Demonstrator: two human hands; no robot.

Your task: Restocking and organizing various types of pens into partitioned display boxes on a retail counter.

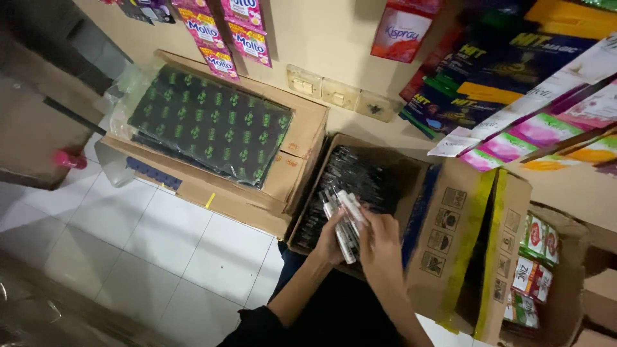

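Observation:
My left hand [331,241] and my right hand [380,242] are together at the near edge of an open cardboard box [443,225]. Both hold a small bundle of slim packets [346,222], white and dark, that stick up between the fingers. The box is filled with many more dark slim packets [347,177]. My dark sleeves run down to the bottom of the view.
A closed cardboard box [302,132] to the left carries a black pack with green marks [209,122]. Another open box [565,283] with colourful sachets stands at right. Sachet strips [222,32] hang on the beige wall above wall switches [337,93]. White floor tiles [160,244] lie lower left.

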